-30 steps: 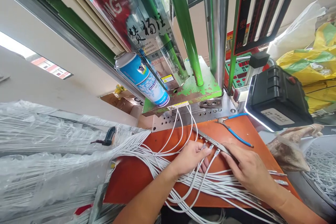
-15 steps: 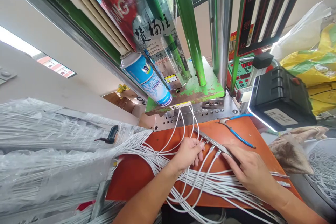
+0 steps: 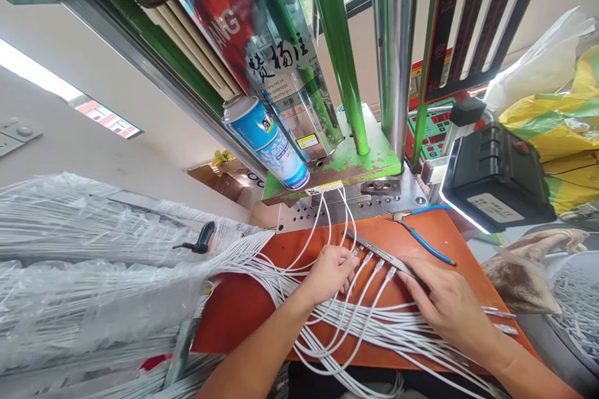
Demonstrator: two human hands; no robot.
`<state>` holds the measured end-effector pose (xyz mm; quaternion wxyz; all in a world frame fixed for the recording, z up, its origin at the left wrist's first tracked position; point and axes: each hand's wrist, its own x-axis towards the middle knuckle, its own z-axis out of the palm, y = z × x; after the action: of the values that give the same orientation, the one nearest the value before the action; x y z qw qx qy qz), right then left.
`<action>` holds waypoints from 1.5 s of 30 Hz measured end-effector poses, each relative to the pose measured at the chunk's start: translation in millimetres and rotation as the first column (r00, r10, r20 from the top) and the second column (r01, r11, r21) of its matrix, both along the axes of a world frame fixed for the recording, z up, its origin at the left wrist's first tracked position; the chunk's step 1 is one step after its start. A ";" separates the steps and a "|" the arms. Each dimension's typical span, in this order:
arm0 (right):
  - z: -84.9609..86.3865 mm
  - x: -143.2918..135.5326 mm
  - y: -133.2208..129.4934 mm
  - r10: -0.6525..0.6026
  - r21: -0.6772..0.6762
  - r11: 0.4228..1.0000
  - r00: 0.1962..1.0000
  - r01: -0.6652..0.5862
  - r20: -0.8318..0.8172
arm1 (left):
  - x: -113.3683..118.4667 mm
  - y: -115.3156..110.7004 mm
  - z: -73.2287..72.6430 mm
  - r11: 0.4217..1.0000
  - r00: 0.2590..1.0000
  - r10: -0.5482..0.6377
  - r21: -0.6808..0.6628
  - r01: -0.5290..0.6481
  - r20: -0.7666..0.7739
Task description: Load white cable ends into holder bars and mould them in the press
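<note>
My right hand (image 3: 444,293) grips the near end of a narrow metal bar (image 3: 374,250) with thumb and fingers. Several white cables (image 3: 360,312) run up to the bar's near side, their clear plugs (image 3: 378,266) sitting in a row along it. Toward the bar's far end, my left hand (image 3: 331,271) is closed in a pinch on another white cable by its plug. The fingertips partly hide that plug, so I cannot tell how deep it sits. Beneath both hands lies a thick bundle of white cables across the orange-brown work surface (image 3: 234,318).
Behind the hands stands a green machine press (image 3: 374,159), with white cables hanging from its mould and a blue spray can (image 3: 276,146) on its plate. Blue-handled pliers (image 3: 423,240) lie to the right, near a black box (image 3: 498,177). Plastic-wrapped cable bundles (image 3: 93,299) fill the left.
My left hand has shifted slightly left, toward the bar's far end. Another plugged cable now shows in the row beside it. My right hand keeps its hold on the bar.
</note>
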<state>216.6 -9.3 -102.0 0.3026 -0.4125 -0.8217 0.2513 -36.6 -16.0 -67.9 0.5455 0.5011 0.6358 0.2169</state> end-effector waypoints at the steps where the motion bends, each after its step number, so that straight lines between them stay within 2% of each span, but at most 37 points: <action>1: 0.8 -0.1 -0.1 0.000 0.008 1.000 1.000 0.000 -0.006 | -0.7 0.0 -0.2 1.000 1.000 -0.002 0.012 0.003 -0.029; 9: -1.9 1.1 -2.1 0.040 -0.003 0.999 0.999 -0.040 0.025 | 1.9 3.0 0.4 0.995 0.986 -0.047 0.077 0.060 -0.160; 13: -5.3 2.2 -2.6 0.076 -0.026 0.997 0.997 -0.076 0.021 | 6.1 0.9 -1.2 0.987 0.969 -0.003 0.152 0.042 -0.248; 18: -11.1 4.2 -3.3 0.096 0.016 0.995 0.995 -0.096 0.019 | 8.0 -0.5 -0.2 0.973 0.943 0.016 0.223 0.063 -0.332; 26: -15.1 1.7 -2.2 0.127 0.051 0.990 0.991 -0.128 0.034 | -6.0 7.3 -1.9 0.980 0.938 -0.106 0.125 0.155 -0.331; 34: -14.6 -1.1 -5.7 0.155 0.058 0.986 0.988 -0.155 0.009 | -6.4 9.4 1.9 0.982 0.924 -0.123 0.093 0.167 -0.362; 41: -18.2 3.3 -2.8 0.178 -0.012 0.984 0.984 -0.178 0.002 | 3.6 5.5 -0.5 0.977 0.882 -0.040 0.166 0.133 -0.470; 45: -20.9 4.1 -2.3 0.189 -0.046 0.981 0.982 -0.189 -0.001 | 2.1 0.7 1.4 0.971 0.876 -0.065 0.173 0.166 -0.479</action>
<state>220.8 -11.6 -122.9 0.2665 -0.3398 -0.8516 0.2972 -34.5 -15.3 -66.5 0.3315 0.6304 0.6913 0.1216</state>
